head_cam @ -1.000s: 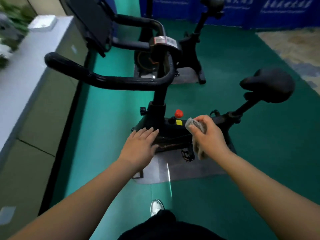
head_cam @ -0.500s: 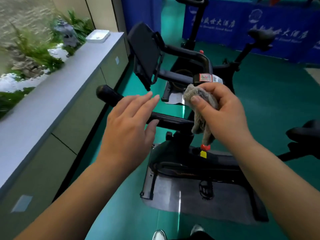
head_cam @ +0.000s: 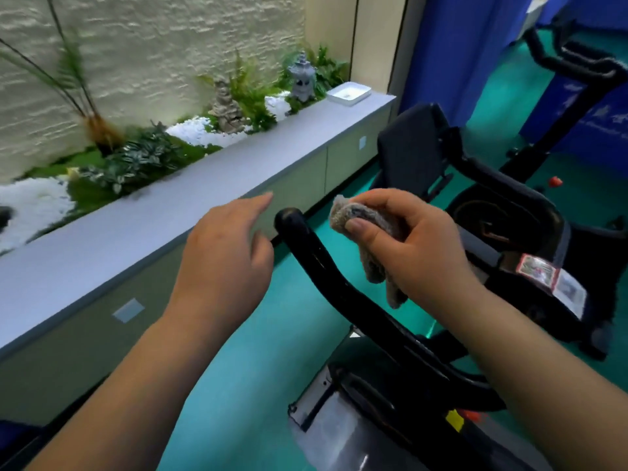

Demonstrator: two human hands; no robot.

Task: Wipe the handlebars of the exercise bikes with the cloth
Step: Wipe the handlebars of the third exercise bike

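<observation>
From the head camera, the right hand point(head_cam: 418, 253) grips a grey-brown cloth point(head_cam: 370, 239), its fingers and thumb curled round the bunched upper part while a loose end hangs below the palm. The cloth sits just to the right of the near handlebar point(head_cam: 319, 266), a black padded bar with a rounded end that runs from that tip down and to the right toward the bike frame. Whether the hanging end touches the bar is hard to tell; it looks slightly apart. The left hand point(head_cam: 224, 263) holds nothing, fingers loosely extended, hovering just left of the bar's rounded tip, apparently without contact.

Behind the right hand stands the black console screen point(head_cam: 407, 147) of the exercise bike, and a stem with a red-and-white sticker point(head_cam: 540, 270) lies to the right. A second exercise bike point(head_cam: 571, 73) stands farther back against a blue banner. To the left runs a grey ledge point(head_cam: 136, 232) carrying a white tray point(head_cam: 348, 92), with a planter of ferns, white pebbles and a small stone lantern point(head_cam: 300, 79) behind it. The floor point(head_cam: 238, 385) is teal.
</observation>
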